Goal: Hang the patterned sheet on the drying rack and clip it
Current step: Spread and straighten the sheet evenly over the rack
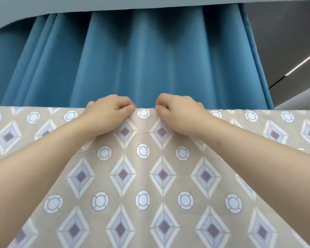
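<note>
The patterned sheet point(143, 176), beige with white circles and purple-centred diamonds, hangs across the whole width of the view with its top fold running level at mid height. My left hand point(109, 113) pinches the top fold just left of centre, fingers curled over the edge. A short gap to the right, my right hand point(181, 113) pinches the same fold. The drying rack's bar lies hidden under the fold. No clip is in view.
A blue pleated curtain point(150, 59) hangs close behind the sheet. A grey ceiling point(284, 33) with a thin light strip point(302, 63) shows at the upper right.
</note>
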